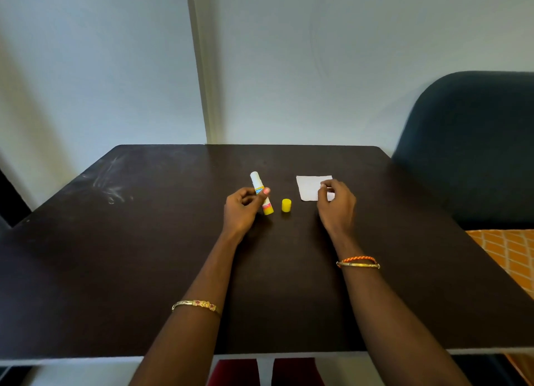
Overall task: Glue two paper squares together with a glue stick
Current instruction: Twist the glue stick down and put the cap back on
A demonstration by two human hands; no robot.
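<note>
My left hand (244, 209) grips an uncapped glue stick (261, 191), tilted, with its white tip up and its yellow base near the dark table (144, 241). Its yellow cap (286, 205) stands alone on the table just right of the stick. My right hand (336, 203) rests on the near right corner of a white paper square (310, 187), fingers pinched at the paper's edge. Whether one or two sheets lie there I cannot tell, as the hand covers part of it.
A dark blue chair back (474, 143) rises at the right beyond the table. An orange patterned cloth (508, 255) shows past the table's right edge. A pale wall stands right behind the table's far edge. Bangles ring both wrists.
</note>
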